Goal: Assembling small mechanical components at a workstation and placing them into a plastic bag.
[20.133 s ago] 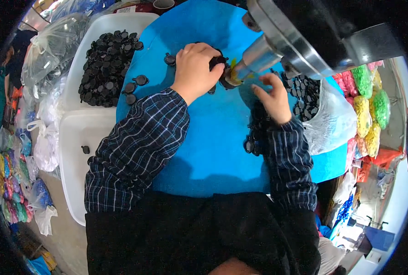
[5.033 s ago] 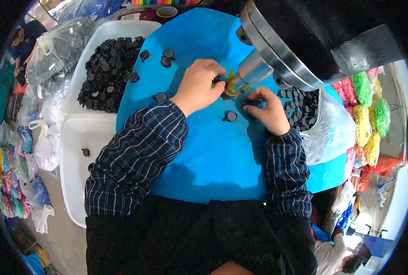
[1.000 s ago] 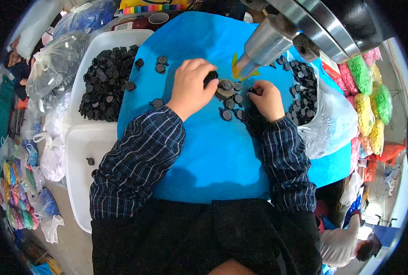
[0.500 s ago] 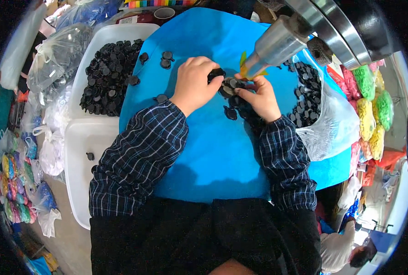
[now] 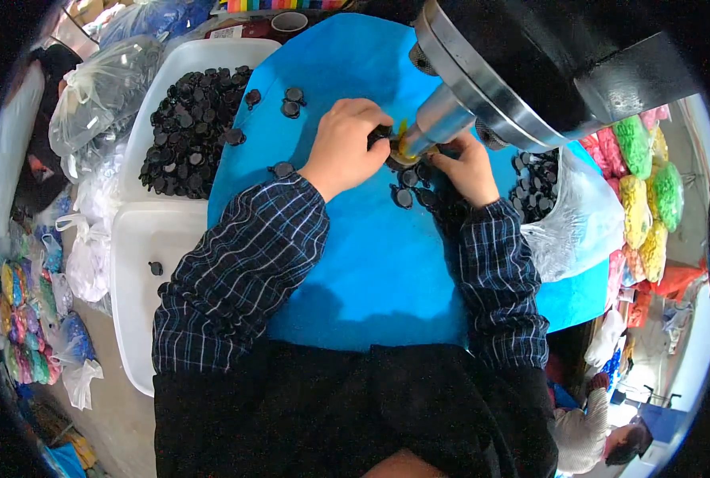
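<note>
My left hand [image 5: 349, 147] is curled with a small black round part [image 5: 380, 132] between thumb and fingers, left of the press. A metal press ram [image 5: 444, 118] comes down onto a small round seat [image 5: 404, 159], with yellow strips at its tip. My right hand [image 5: 468, 170] is bent in a pinch on the other side of the tip; the ram hides its fingertips and anything in them. Just in front of the seat lie several black tabbed discs [image 5: 404, 197] on the blue sheet [image 5: 363, 271].
A white tub [image 5: 144, 147] heaped with black discs stands at left, and another white tub [image 5: 132, 319] holds one disc. At right, a plastic-lined container [image 5: 574, 231] holds more discs. Loose discs [image 5: 293, 102] lie near the left tub. A person [image 5: 586, 434] is at lower right.
The press ram has moved down and left onto the seat between my hands. My right hand has shifted slightly right and down; my left hand stays nearly in place, still holding the black part.
</note>
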`<action>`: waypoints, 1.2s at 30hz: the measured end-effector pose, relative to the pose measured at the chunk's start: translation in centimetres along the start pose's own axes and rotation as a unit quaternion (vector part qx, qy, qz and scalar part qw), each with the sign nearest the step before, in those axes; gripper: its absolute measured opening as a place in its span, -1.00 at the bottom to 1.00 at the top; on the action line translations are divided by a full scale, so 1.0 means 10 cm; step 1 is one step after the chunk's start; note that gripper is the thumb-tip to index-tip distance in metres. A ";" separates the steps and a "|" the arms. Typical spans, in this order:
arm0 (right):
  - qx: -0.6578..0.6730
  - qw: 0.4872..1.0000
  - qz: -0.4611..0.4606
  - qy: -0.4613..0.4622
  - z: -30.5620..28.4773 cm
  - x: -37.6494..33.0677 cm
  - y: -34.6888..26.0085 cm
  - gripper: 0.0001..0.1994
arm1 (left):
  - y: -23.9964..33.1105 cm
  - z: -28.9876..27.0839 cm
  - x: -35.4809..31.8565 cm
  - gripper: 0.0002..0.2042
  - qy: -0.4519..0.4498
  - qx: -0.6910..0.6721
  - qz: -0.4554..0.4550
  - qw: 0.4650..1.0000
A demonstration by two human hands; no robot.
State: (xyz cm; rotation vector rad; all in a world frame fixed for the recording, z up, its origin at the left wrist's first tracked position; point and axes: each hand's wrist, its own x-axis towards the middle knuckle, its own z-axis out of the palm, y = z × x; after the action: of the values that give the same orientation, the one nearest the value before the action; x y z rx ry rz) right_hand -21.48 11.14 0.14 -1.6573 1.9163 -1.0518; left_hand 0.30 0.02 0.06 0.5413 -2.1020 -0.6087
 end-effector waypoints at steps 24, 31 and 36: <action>-0.125 0.972 0.195 -0.025 -0.02 -0.13 -0.45 -0.67 | 0.02 0.01 0.02 -0.77 0.032 -0.008 0.015 0.999; 0.401 0.914 0.045 0.043 0.15 -0.11 -0.30 -0.66 | 0.10 0.04 0.01 -0.79 0.005 0.041 0.041 0.998; 0.315 0.945 0.069 0.052 0.36 -0.09 -0.43 -0.71 | 0.01 -0.04 0.01 -0.80 0.039 0.035 -0.027 0.998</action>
State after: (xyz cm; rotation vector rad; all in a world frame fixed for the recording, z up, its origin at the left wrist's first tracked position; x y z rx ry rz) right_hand -15.80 10.94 0.88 -1.1074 1.4932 -1.5128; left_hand 0.60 -0.07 0.40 0.6532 -2.0464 -0.5379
